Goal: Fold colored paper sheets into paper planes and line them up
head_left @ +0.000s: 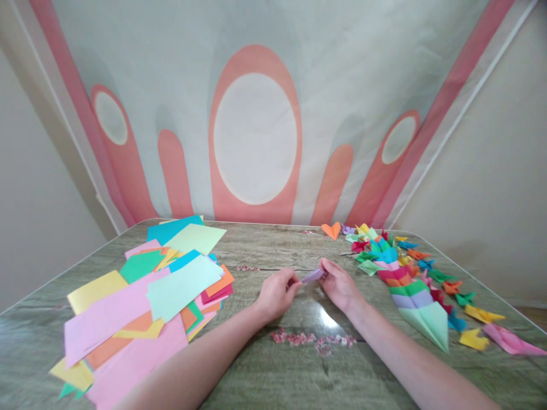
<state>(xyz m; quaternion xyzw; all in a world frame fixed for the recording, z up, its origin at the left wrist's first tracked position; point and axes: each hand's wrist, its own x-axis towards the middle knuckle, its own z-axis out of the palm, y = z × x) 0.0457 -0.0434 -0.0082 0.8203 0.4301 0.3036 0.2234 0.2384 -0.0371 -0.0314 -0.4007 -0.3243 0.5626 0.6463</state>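
Note:
A small folded piece of lilac paper (312, 276) is held just above the middle of the table, between both hands. My left hand (277, 293) pinches its left end between thumb and fingers. At the other end, the fingers of my right hand (341, 286) close on the paper. Much of the fold is hidden by the fingers, so its exact shape cannot be made out.
Loose coloured paper sheets (183, 287) are heaped at the left. Several folded paper figures (448, 287) and a stacked row of folded papers (412, 296) lie at the right. An orange paper heart (331, 230) sits near the back edge of the wood-patterned table (273, 370).

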